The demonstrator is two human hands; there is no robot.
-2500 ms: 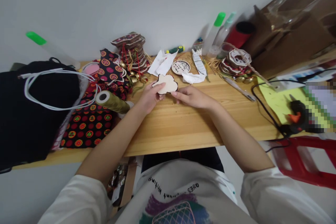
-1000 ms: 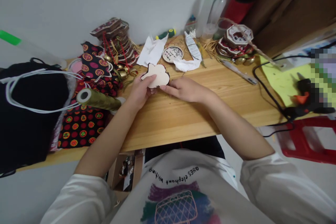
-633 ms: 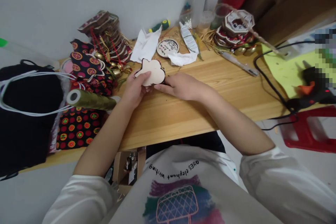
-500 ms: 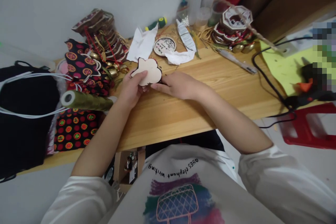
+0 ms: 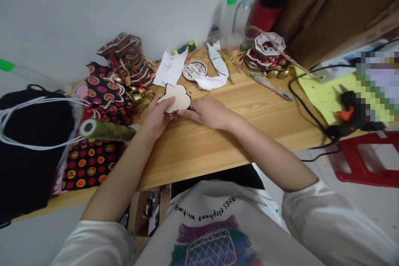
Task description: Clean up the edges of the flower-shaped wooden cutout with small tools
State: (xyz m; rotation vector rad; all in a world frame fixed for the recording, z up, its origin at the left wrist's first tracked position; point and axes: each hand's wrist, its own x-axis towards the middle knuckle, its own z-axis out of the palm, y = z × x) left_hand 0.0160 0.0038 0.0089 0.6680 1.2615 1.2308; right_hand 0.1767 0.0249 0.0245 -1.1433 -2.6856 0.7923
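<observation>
2 hands (image 5: 156,117) (image 5: 212,112) on 1 pale cutout (image 5: 178,99) over 1 tbl (image 5: 199,145).

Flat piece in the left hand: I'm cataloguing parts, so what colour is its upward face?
Pale cream; the head view shows the flat piece best.

I've got two bare hands here, my left hand (image 5: 157,116) and my right hand (image 5: 212,112), plus one flat pale wooden flower-shaped piece (image 5: 179,99) with dark edges. Then it's one round wooden disc (image 5: 195,70) with black lettering, two tall translucent bottles (image 5: 230,12) with bright green caps, one olive-green spool (image 5: 109,130) with a white core, two stacks of brown white-edged plaques (image 5: 268,48) and, lol, one red plastic stool (image 5: 368,138).
</observation>
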